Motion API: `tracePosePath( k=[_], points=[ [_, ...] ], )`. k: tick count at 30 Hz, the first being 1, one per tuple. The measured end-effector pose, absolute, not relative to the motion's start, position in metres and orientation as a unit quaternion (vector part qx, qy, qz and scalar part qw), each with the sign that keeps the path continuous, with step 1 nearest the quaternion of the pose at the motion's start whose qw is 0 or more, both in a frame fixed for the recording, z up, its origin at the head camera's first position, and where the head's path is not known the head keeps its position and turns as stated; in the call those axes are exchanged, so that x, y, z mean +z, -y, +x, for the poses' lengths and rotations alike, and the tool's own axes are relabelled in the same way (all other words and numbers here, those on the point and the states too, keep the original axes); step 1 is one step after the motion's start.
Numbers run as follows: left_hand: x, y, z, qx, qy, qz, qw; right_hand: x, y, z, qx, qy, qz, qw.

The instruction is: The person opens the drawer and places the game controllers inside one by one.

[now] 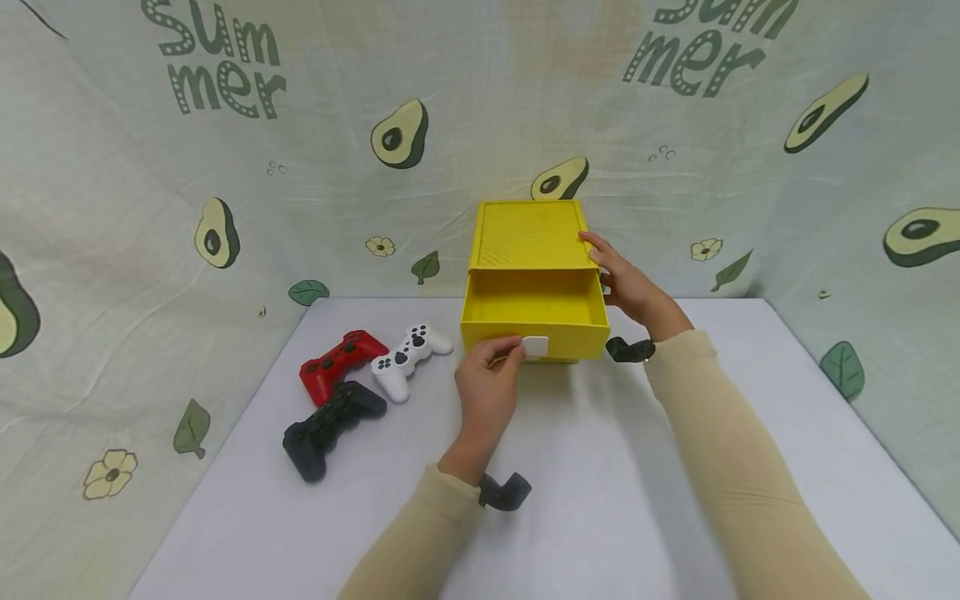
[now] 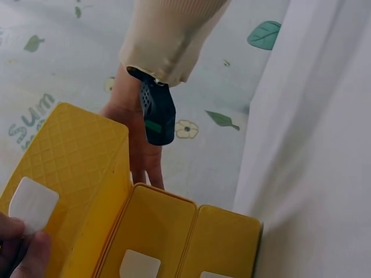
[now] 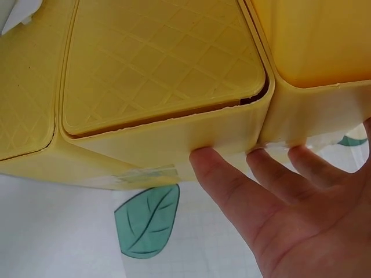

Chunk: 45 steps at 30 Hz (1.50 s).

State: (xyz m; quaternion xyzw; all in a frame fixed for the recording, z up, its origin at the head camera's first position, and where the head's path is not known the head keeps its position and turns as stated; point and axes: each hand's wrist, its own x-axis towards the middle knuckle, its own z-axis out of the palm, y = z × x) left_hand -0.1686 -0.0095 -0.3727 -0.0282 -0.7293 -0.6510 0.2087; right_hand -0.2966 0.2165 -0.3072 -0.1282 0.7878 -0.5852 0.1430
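A small yellow drawer cabinet [image 1: 528, 237] stands at the back of the table, its top drawer [image 1: 573, 340] pulled out towards me. With thumb and fingertips, my left hand [image 1: 486, 396] pinches the white tab handle [image 1: 536, 347] on that drawer's front. My right hand [image 1: 632, 287] steadies the cabinet's right side, its fairly straight fingers [image 3: 226, 188] pressing the wall in the right wrist view. Two lower drawers stay closed beneath, one of them the middle drawer [image 2: 156, 223] in the left wrist view.
Left of the cabinet lie a red game controller [image 1: 337, 362], a white one [image 1: 408, 358] and a black game controller [image 1: 330, 425] on the white table [image 1: 600, 500]. A cloth [image 1: 465, 75] printed with avocados hangs behind the cabinet and around the sides.
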Motion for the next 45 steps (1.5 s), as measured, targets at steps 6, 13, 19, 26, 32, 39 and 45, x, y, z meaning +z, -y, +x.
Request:
tracePosePath(
  k=[6,13,19,26,32,39,45],
  points=[
    [-0.375,0.013,-0.170,-0.647,0.732,-0.047,0.210,-0.308,-0.217,-0.298,-0.584,-0.790,-0.125,0.142],
    [-0.383,0.027,-0.172,-0.616,0.746,-0.079,0.242,-0.319,-0.222,-0.309,-0.583,-0.792,-0.124,0.135],
    [-0.391,0.046,-0.175,-0.598,0.755,-0.073,0.258,-0.324,-0.225,-0.317,-0.578,-0.796,-0.123,0.131],
    [-0.397,0.070,-0.177,-0.556,0.787,-0.063,0.259,-0.319,-0.223,-0.316,-0.572,-0.802,-0.118,0.128],
    [-0.401,0.092,-0.179,-0.535,0.811,-0.042,0.233,-0.322,-0.223,-0.317,-0.562,-0.809,-0.115,0.132],
    [-0.396,0.112,-0.181,-0.481,0.862,0.021,0.162,-0.327,-0.225,-0.320,-0.551,-0.815,-0.124,0.128],
    [-0.394,0.131,-0.183,-0.403,0.909,0.061,0.084,-0.325,-0.221,-0.317,-0.554,-0.813,-0.125,0.129]
  ],
)
